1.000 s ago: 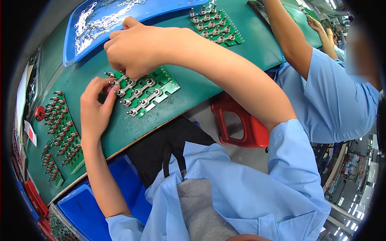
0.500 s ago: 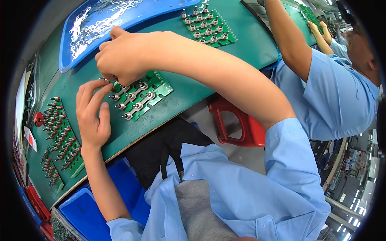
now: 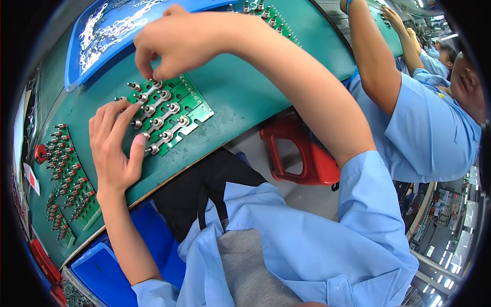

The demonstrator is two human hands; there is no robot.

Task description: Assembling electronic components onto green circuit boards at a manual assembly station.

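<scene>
A green circuit board point(image 3: 190, 105) with several metal toggle switches lies on the green work table point(image 3: 240, 92). My left hand point(image 3: 113, 148) rests flat at the board's left edge, thumb pressed against its near corner, fingers touching the switch tips. My right hand point(image 3: 179, 43) hovers over the board's far end, fingertips pinched on a small metal switch point(image 3: 155, 84) at the top row.
A blue tray point(image 3: 107, 30) of loose metal parts sits behind the board. More switch-filled boards point(image 3: 64, 174) lie at the left, another point(image 3: 266, 15) at the back. A red stool point(image 3: 302, 153) and blue bins point(image 3: 110, 271) stand below. A co-worker's arm point(image 3: 378, 66) works at the right.
My right hand shifted toward the board's far corner and pinched down on a switch. My left hand slid closer, now flat against the board's edge.
</scene>
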